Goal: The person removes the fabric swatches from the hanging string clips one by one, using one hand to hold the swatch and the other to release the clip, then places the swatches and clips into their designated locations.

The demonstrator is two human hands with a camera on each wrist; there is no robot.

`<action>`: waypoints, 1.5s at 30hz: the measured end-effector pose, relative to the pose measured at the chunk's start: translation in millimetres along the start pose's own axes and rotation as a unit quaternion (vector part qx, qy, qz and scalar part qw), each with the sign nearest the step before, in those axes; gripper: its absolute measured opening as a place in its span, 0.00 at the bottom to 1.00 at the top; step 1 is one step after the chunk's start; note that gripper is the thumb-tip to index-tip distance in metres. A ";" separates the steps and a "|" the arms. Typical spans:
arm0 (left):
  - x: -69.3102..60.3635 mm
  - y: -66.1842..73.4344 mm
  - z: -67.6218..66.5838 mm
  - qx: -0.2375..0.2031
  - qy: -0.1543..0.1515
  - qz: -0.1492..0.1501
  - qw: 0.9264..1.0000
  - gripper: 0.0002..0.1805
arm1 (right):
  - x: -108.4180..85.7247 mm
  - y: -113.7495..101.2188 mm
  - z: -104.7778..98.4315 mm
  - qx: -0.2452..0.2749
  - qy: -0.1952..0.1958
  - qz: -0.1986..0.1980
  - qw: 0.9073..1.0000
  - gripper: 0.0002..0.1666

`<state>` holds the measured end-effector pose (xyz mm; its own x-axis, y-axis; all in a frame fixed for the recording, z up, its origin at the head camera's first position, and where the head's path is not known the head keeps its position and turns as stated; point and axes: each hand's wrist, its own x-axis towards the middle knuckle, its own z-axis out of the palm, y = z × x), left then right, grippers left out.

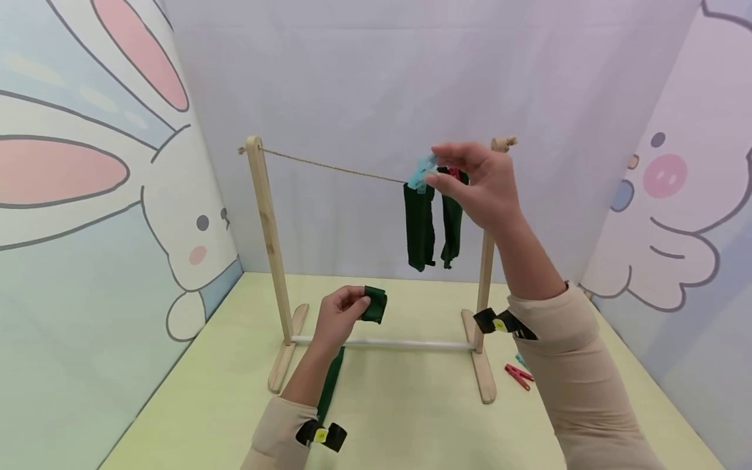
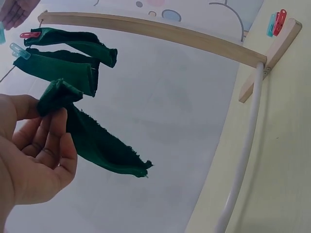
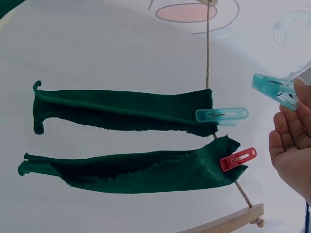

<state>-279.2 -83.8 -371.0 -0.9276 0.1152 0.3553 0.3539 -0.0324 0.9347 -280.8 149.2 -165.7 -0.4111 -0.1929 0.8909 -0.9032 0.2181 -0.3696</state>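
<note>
My left hand (image 1: 341, 316) pinches a green cloth (image 1: 374, 305) below the rope; in the left wrist view the cloth (image 2: 97, 141) hangs from the fingertips. My right hand (image 1: 482, 186) is raised by the rope and, in the right wrist view, pinches a light blue clothespin (image 3: 274, 90) between thumb and fingers. Two green cloths hang on the rope (image 1: 335, 168): one (image 3: 121, 111) under another blue clothespin (image 3: 222, 114), the other (image 3: 131, 172) under a red clothespin (image 3: 238, 159). The held clothespin is apart from both cloths.
A wooden rack (image 1: 267, 241) with a white lower bar (image 1: 405, 343) stands on the pale yellow table (image 1: 411, 405). Another green strip (image 1: 331, 385) lies by my left forearm. Red (image 1: 519, 376) and blue (image 1: 521, 360) clothespins lie right of the rack.
</note>
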 end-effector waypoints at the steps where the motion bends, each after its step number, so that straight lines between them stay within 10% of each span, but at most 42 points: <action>1: -1.7 -0.3 -0.5 -0.003 0.000 -0.003 1.000 0.09 | -3.2 -0.3 -1.2 0.006 0.003 0.001 1.000 0.17; 15: -16.0 -4.2 -6.7 -0.016 0.001 -0.046 0.999 0.10 | -49.6 4.7 -7.2 0.056 -0.002 0.018 0.998 0.18; 45: -22.4 -60.6 -4.1 0.011 0.014 -0.117 0.993 0.10 | -128.0 28.3 -22.3 0.051 0.015 0.116 0.992 0.18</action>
<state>-280.4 -88.4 -435.6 -0.9876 0.0898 0.1285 0.1303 0.0143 0.9914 -251.0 201.4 -284.3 -0.6076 -0.1205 0.7850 -0.7926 0.1553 -0.5897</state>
